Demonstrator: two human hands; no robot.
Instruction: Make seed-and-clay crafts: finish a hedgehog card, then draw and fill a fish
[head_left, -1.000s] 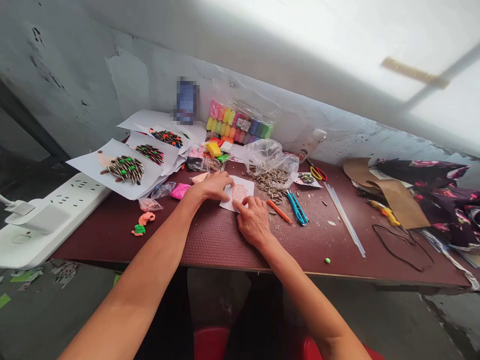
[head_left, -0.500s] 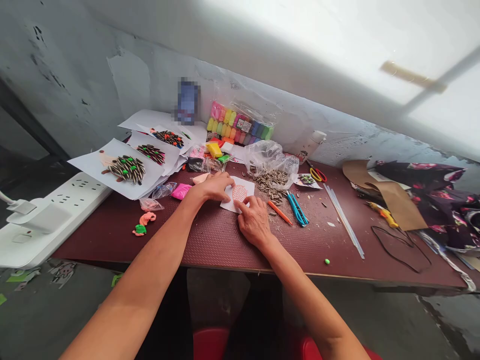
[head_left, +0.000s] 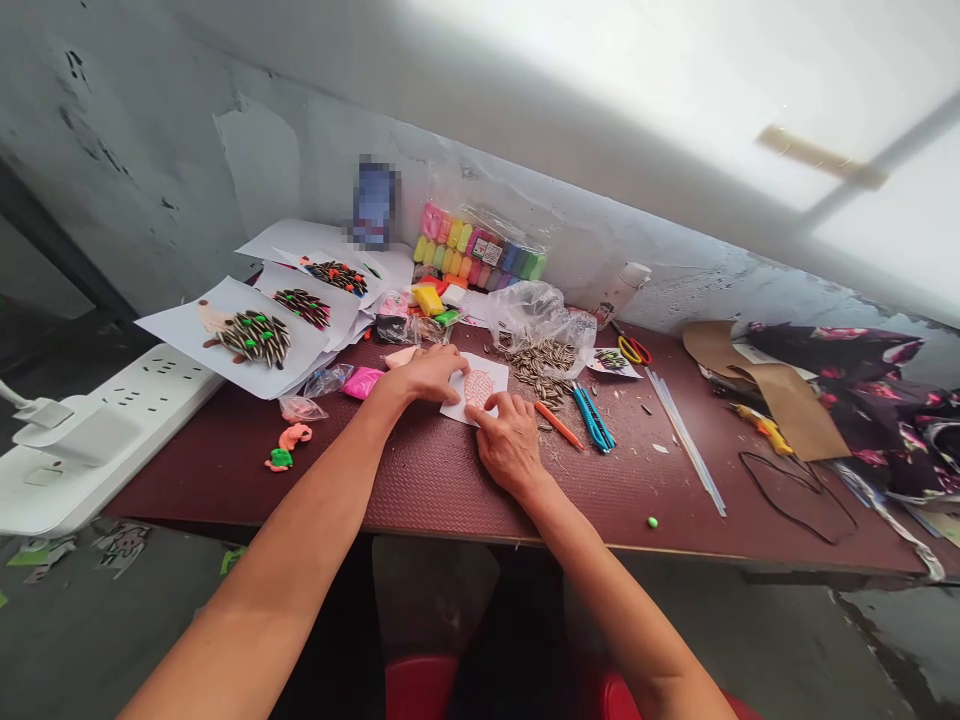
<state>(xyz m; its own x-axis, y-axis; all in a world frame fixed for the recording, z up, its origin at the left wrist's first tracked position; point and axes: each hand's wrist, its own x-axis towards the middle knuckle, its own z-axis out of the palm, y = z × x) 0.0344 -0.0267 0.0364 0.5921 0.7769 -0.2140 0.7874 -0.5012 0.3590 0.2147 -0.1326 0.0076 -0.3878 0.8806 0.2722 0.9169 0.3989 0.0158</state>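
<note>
A small white card (head_left: 493, 367) lies flat on the table in front of me. On it sits a flattened peach clay shape (head_left: 478, 388), its surface covered in a pitted pattern. My left hand (head_left: 435, 373) grips the card's left side, fingers bent over its edge. From the lower right, my right hand (head_left: 507, 432) pinches at the card's near edge; its thumb touches the bottom of the clay and its other fingers are curled. Both hands partly cover the card. Just right of it is a heap of striped sunflower seeds (head_left: 541, 368) spilling from a clear plastic bag (head_left: 544, 310).
An orange tool (head_left: 559, 427) and blue cutter (head_left: 594, 418) lie right of my hands, with scissors (head_left: 634, 349) and clear sticks (head_left: 686, 440) beyond. Seed hedgehogs on paper (head_left: 255, 338), pink clay (head_left: 363, 382) and a power strip (head_left: 112, 440) occupy the left. Colourful clay packs (head_left: 480, 250) stand behind.
My right thumb has shifted slightly left along the lower edge of the clay shape. The left hand stays on the card, and the view has moved very slightly.
</note>
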